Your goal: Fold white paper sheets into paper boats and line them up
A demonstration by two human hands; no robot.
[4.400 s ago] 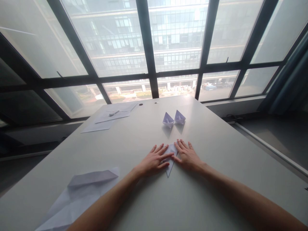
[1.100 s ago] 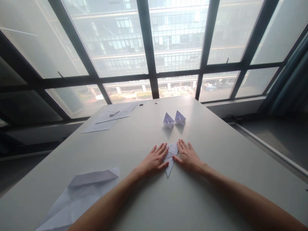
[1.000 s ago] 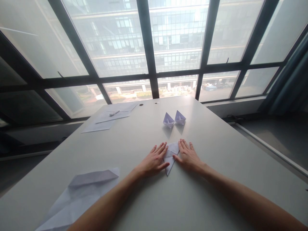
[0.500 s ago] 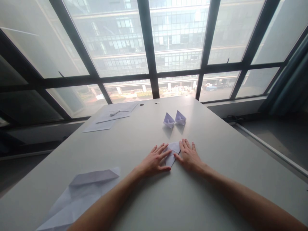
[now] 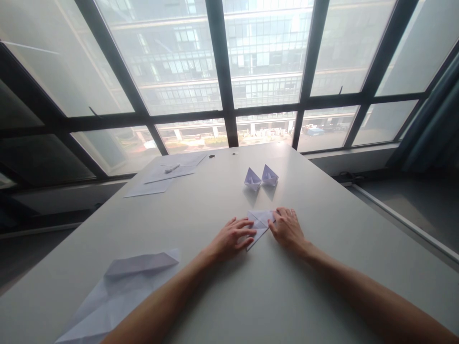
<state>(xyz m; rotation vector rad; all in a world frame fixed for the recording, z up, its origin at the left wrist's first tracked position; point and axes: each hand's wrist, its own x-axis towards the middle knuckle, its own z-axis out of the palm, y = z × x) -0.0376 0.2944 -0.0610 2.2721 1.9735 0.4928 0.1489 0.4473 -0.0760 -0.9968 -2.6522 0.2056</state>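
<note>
A small folded white paper lies flat on the white table, between my two hands. My left hand rests over the paper's left side with its fingers spread. At the right corner, my right hand has its fingers bent and closed on the paper's edge; its fingertips partly hide that corner. Two folded paper boats stand side by side just beyond the paper.
A large creased paper sheet lies at the near left, partly under my left forearm. Flat sheets with a small white object on top are at the far left. Windows stand beyond the table.
The folded paper has turned and now shows a wider top edge. My right hand has shifted slightly right, and its fingers have curled from flat onto the corner.
</note>
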